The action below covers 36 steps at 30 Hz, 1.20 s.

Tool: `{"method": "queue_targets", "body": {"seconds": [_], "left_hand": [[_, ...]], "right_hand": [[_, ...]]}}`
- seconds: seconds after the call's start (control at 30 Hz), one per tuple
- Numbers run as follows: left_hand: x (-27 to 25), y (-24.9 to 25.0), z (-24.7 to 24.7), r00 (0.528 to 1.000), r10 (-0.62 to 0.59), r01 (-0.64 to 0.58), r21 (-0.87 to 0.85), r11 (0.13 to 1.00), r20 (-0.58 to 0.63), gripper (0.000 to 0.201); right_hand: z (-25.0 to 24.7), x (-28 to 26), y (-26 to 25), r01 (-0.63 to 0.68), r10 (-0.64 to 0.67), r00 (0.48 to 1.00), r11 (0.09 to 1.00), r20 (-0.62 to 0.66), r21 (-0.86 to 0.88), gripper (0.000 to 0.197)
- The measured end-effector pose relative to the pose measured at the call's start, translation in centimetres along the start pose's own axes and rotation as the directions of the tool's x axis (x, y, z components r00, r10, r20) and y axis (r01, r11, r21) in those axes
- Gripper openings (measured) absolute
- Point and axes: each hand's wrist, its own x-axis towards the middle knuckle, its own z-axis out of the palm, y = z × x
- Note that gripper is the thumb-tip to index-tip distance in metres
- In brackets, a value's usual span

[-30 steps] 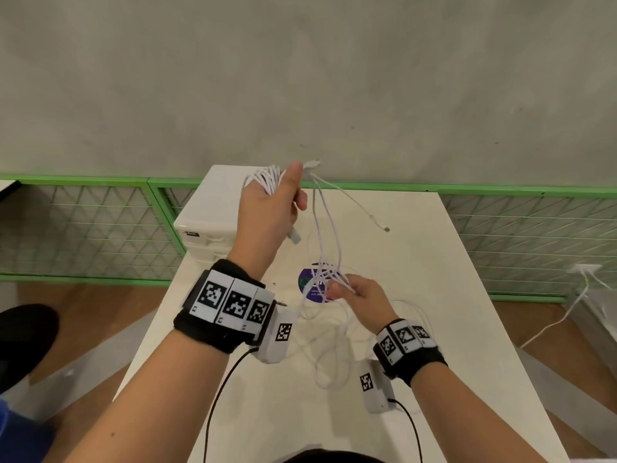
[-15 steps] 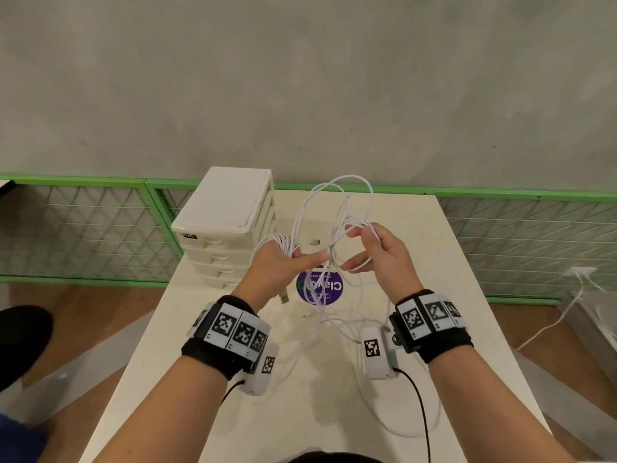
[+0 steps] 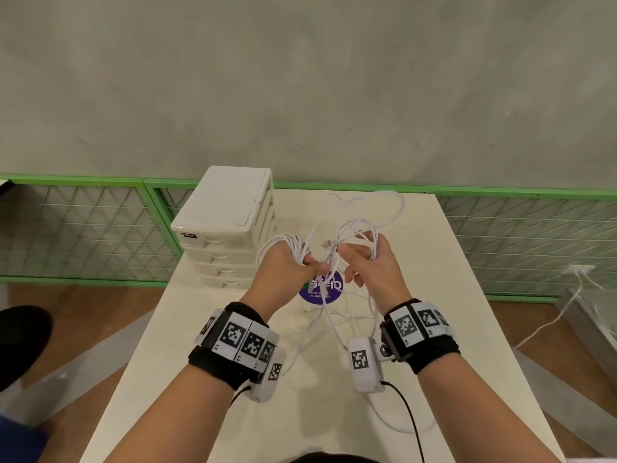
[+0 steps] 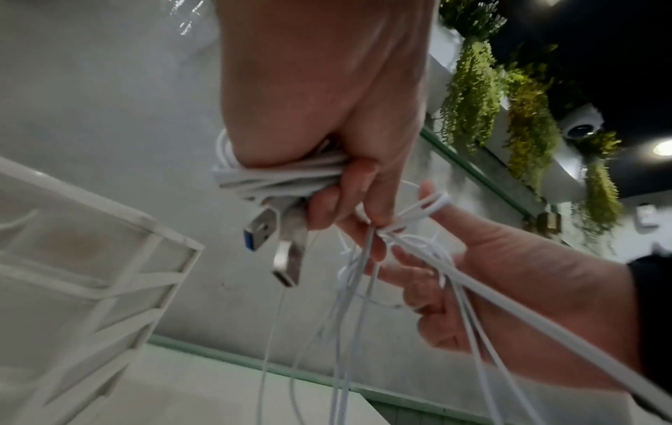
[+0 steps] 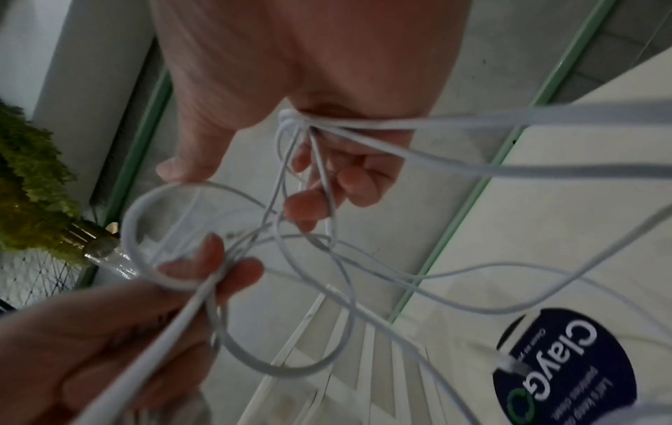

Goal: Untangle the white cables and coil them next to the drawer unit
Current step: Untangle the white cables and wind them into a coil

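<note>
Both hands hold a tangle of thin white cables in the air above the table, just right of the white drawer unit. My left hand grips a wound bundle of cable, two USB plugs hanging below its fingers, and pinches loose strands between thumb and forefinger. My right hand has several strands looped over its curled fingers. Loose cable hangs from both hands down to the tabletop.
The white table carries a round purple sticker under the hands. A green-framed mesh fence runs behind the table along a grey wall. A further white cable lies on the wooden floor at the right.
My left hand has come down from its raised position to beside the drawer unit. The right hand rose to meet it, and both now work the strands close together.
</note>
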Motion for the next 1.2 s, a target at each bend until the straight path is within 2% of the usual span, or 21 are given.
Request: {"method": "queue_targets", "body": {"seconds": [0.13,0.33,0.43,0.5,0.57,0.67,0.77,0.9,0.97,1.03,1.13,1.2], "left_hand": [[-0.3,0.4,0.7,1.000,0.029,-0.030,0.103,0.994,0.011,0.034],[-0.1,0.7,-0.1,1.000,0.005,-0.005,-0.017,1.000,-0.021,0.037],[0.1,0.8,-0.5,1.000,-0.017,0.016,-0.024,1.000,-0.014,0.038],[0.6,0.3,-1.6,0.995,-0.065,0.063,-0.038,0.997,-0.072,0.034],[1.2,-0.3,-3.2,0.985,-0.083,0.080,-0.031,0.996,-0.150,0.035],[1.4,-0.9,-4.4,0.977,-0.076,0.076,-0.009,0.997,-0.197,0.035],[1.4,-0.9,-4.5,0.974,-0.061,0.060,-0.010,0.998,-0.216,0.037],[1.6,-0.8,-5.1,0.994,-0.072,0.080,0.087,0.993,-0.085,0.028],[1.5,-1.0,-5.2,0.992,-0.103,0.111,0.115,0.987,-0.070,0.024],[1.3,-1.1,-5.5,0.989,-0.113,0.121,0.078,0.990,-0.100,0.025],[1.7,-1.8,-7.2,0.957,-0.158,0.130,-0.126,0.983,-0.245,0.034],[1.8,-2.4,-8.3,0.938,-0.176,0.103,-0.244,0.964,-0.300,0.040]], "right_hand": [[0.1,-0.1,-0.1,-0.112,0.112,0.993,0.994,0.042,-0.010,0.035],[-0.8,-0.2,1.1,-0.153,0.171,0.970,0.982,0.176,-0.107,0.041],[-1.0,-0.1,1.4,-0.100,0.122,0.987,0.976,0.103,-0.196,0.029],[-2.4,0.6,1.6,-0.022,0.025,1.000,0.941,0.004,-0.338,0.020],[-4.3,1.1,1.9,0.014,-0.046,0.997,0.902,-0.065,-0.431,0.021],[-6.1,1.5,2.2,0.004,-0.056,0.993,0.896,-0.103,-0.443,0.018],[-6.5,1.6,2.3,0.020,-0.066,0.995,0.883,-0.081,-0.470,0.015],[-6.5,1.4,2.0,0.019,-0.017,1.000,0.937,0.007,-0.349,0.001],[-6.5,1.3,1.8,0.006,0.003,1.000,0.949,0.029,-0.315,0.007],[-6.8,1.4,1.6,-0.005,0.013,1.000,0.942,0.020,-0.334,0.008],[-8.4,1.6,1.6,0.023,-0.059,0.996,0.909,-0.073,-0.417,0.007],[-9.8,1.5,1.8,0.012,-0.083,0.988,0.884,-0.133,-0.468,0.006]]}}
